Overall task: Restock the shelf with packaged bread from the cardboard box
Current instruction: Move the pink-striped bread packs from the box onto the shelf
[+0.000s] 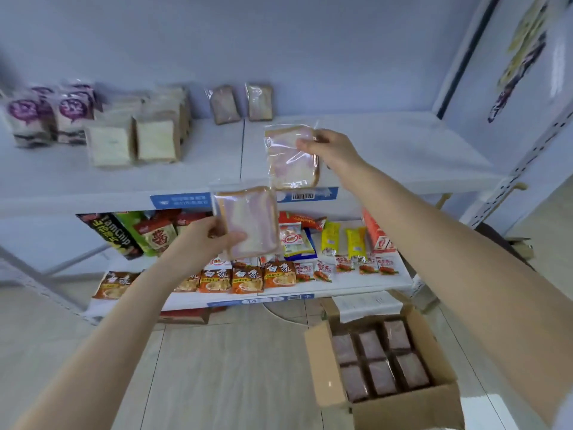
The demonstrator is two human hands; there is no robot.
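My right hand (328, 147) grips a clear-wrapped pink and white bread packet (291, 162) by its upper right edge, held over the front of the white upper shelf (387, 150). My left hand (210, 240) holds a second, similar bread packet (248, 221) in front of the shelf's front edge, lower and to the left. Two matching packets (224, 104) (259, 102) stand upright against the back wall of the shelf. An open cardboard box (387, 408) on the floor at the lower right holds several dark bread packets (376, 360) in rows.
White sliced loaves (133, 141) and purple-labelled bread bags (49, 113) fill the upper shelf's left side. The lower shelf (356, 287) carries noodle packets, snack bags and sausages. A white upright with holes (533, 150) bounds the shelf on the right. Tiled floor lies below.
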